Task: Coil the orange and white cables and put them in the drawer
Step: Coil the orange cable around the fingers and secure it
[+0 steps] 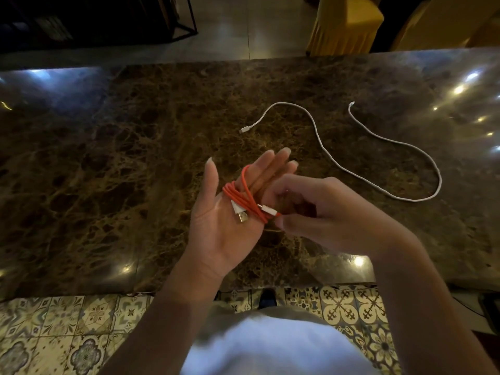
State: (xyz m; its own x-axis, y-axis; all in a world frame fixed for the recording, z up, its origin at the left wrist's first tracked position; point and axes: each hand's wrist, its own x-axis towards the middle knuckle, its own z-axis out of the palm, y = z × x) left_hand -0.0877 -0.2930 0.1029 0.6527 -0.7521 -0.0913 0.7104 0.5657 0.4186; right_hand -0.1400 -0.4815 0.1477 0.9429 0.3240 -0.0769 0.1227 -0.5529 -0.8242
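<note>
The orange cable is wound in several loops around the fingers of my left hand, which is held palm up with fingers straight. Its white and metal USB plug lies on the palm. My right hand pinches the cable's other white-tipped end against the coil at the side of the left palm. The white cable lies uncoiled in loose curves on the dark marble counter, beyond and to the right of my hands. No drawer is visible.
The counter's near edge runs just below my wrists, with patterned floor tiles beneath. Yellow-covered chairs stand beyond the far edge at the upper right, and a dark metal frame at the upper left.
</note>
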